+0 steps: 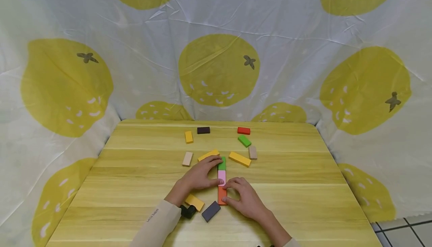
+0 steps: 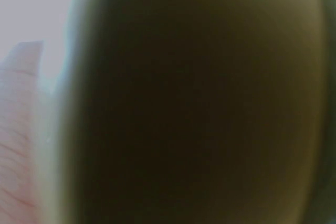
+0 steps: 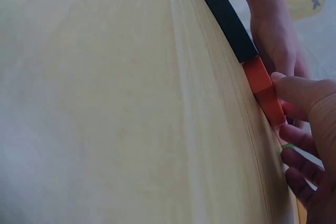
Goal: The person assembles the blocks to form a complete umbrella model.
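In the head view, a green block, a pink block and an orange-red block lie end to end in a straight row. My left hand reaches in from the left, its fingertips at the green block and its thumb on the pink one. From the right, my right hand touches the side of the orange-red block with thumb and index finger. The right wrist view shows that thumb against the orange-red block, the other fingers loosely bent. The left wrist view is mostly blocked by a dark blur.
Yellow blocks flank the row's far end. A dark block and another yellow block lie near the left wrist. Farther back are red, green, black and wooden blocks. A lemon-print cloth hangs behind.
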Motion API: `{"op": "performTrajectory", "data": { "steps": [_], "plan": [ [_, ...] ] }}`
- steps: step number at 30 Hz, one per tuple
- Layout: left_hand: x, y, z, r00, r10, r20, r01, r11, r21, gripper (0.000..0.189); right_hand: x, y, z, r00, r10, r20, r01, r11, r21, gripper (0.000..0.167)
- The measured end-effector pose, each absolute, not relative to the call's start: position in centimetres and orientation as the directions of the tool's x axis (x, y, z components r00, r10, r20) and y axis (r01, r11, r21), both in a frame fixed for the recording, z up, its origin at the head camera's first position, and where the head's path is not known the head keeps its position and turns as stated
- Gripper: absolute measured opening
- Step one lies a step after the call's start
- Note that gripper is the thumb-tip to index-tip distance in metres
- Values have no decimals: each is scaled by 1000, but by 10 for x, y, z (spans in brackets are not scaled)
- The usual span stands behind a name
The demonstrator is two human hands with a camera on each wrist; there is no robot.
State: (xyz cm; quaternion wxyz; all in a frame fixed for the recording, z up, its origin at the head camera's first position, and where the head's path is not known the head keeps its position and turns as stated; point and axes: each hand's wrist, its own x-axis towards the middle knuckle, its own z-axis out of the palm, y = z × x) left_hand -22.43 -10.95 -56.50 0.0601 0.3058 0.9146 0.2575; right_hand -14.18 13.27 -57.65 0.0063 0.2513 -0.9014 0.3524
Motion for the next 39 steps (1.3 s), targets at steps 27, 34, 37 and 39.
{"op": "performTrajectory", "data": {
  "steps": [27,34,37,39],
  "plan": [
    [-203,-106,-559,-750,660,-33,611,712,346,124,-153,147,-571,-884,-450,127,-390,559,-732,37],
    [-201,-105,-550,-751,656,-78,566,700,437,120,-180,153,-567,-915,-359,184,-383,628,-678,37],
    [-201,-105,-551,-754,651,-89,550,699,456,120,-195,156,-565,-925,-310,221,-376,657,-654,34],
    [-201,-104,-552,-757,646,-96,539,701,466,120,-204,158,-564,-924,-297,240,-380,671,-637,32]
  ]
}}
